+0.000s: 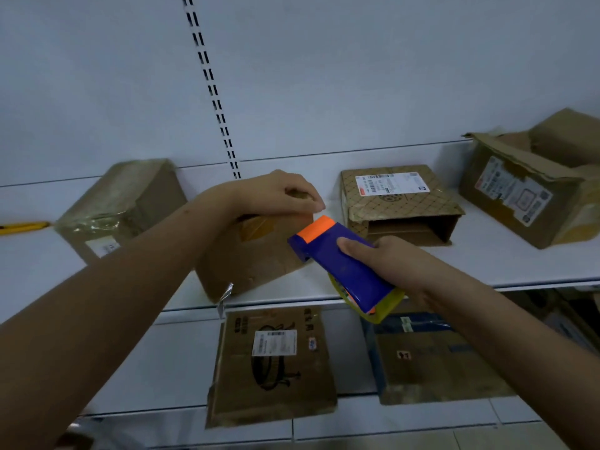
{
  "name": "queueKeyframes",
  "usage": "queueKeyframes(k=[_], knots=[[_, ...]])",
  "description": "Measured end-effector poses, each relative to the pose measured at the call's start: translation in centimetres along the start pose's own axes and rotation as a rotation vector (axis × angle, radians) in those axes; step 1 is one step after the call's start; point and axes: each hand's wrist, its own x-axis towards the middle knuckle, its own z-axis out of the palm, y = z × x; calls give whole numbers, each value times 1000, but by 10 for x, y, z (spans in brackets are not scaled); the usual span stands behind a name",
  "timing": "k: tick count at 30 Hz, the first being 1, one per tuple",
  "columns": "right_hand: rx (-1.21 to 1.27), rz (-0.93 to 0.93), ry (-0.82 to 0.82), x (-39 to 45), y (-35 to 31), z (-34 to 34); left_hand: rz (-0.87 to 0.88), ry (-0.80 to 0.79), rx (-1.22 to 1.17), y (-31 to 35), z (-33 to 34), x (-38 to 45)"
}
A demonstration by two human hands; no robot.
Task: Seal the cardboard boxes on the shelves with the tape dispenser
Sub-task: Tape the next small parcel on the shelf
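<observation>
Flanking one dispenser [341, 264], six boxes [256, 251]

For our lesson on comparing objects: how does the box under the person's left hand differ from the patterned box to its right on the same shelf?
The plain box has unprinted brown card; the patterned box bears a diamond lattice print. The plain box looks closed, with the left hand on its top; the patterned box gapes open at its front. The patterned box has a white label on top; the plain box has only a yellowish tape patch. Both are cardboard, on the upper shelf.

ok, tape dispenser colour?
Tape dispenser: blue body, orange tip, yellow roll; head view.
</observation>
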Motion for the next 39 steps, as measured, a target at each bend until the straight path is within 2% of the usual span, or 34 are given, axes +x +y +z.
queueKeyframes(k=[2, 6, 12, 18, 22, 25, 28, 30, 32, 34, 36, 39], knots=[[25, -3, 0, 1, 4, 6, 49, 65, -5, -8, 5, -2], [-21, 3, -19, -2, 10, 7, 48, 77, -54, -6, 6, -3], [176, 45, -16, -6, 25, 1, -9, 79, -28, -1, 7, 0], [325, 35, 79, -13, 42, -3, -63, 40, -52, 5, 6, 4], [422, 39, 116, -17, 50, -8, -67, 84, -59, 9, 8, 4], [481, 18, 141, -17, 54, -14, -175, 188, -41, 11, 7, 3], [573, -7, 150, -17, 59, -19, -400, 376, 18, 19, -3, 11], [657, -9, 142, -19, 62, -20, -617, 316, 66, 31, -14, 17], [736, -12, 126, -20, 66, -19, -813, 58, 96, 41, -24, 17], [788, -25, 109, -21, 69, -18, -892, -116, 123, 42, -28, 8], [806, -42, 104, -21, 71, -18, -837, -98, 100, 35, -29, -3], [763, -104, 117, -22, 74, -20, -712, 94, -15, 38, -19, -24]])
